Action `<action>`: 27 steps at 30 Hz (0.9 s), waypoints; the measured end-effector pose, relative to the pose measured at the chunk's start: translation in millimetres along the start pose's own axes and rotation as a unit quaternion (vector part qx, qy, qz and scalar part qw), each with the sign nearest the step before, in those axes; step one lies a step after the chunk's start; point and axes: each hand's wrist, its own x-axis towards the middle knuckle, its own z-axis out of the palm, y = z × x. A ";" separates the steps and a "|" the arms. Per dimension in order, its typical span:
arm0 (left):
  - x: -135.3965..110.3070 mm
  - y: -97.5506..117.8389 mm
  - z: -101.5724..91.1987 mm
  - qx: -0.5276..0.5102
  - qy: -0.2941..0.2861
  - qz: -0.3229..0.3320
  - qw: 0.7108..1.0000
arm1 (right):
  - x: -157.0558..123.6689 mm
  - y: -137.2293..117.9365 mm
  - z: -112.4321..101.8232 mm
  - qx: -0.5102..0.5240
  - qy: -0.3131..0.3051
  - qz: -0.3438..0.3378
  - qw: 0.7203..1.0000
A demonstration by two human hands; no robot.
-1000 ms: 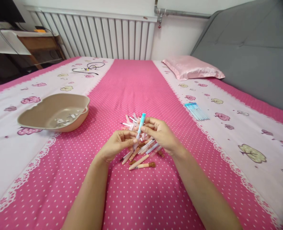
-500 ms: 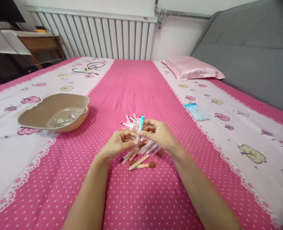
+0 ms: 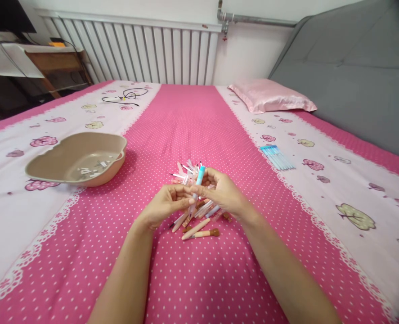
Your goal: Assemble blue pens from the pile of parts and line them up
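Left hand (image 3: 163, 208): fingers curled, tips pinching the lower part of the blue-capped pen (image 3: 199, 174).
Right hand (image 3: 224, 193): fingers closed on the same pen, just under its cap.
Pen: tilted, cap end up and away from the person, held between both hands just above the pile of pens (image 3: 199, 227).
Pile: loose on the pink dotted bedspread (image 3: 192, 121).
Left of the hands: beige bowl (image 3: 118, 143), small white bits inside.
Right: row of blue pens (image 3: 277, 156), well apart.
Far end: pink pillow (image 3: 270, 95).
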 end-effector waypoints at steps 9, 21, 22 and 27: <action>-0.2 1.7 -0.7 0.029 -0.030 0.004 0.999 | -3.8 -7.9 -5.0 0.160 -0.084 0.078 0.980; 0.2 0.5 1.0 -0.003 -0.044 -0.014 0.999 | -0.7 -3.8 0.1 0.037 -0.010 0.029 0.999; 0.6 -0.2 0.9 0.000 -0.041 -0.012 0.999 | -0.6 -3.2 0.4 0.020 -0.002 0.025 0.999; 2.6 -1.3 0.4 -0.002 0.026 0.010 1.000 | -0.5 -1.7 0.6 -0.015 0.014 0.014 1.000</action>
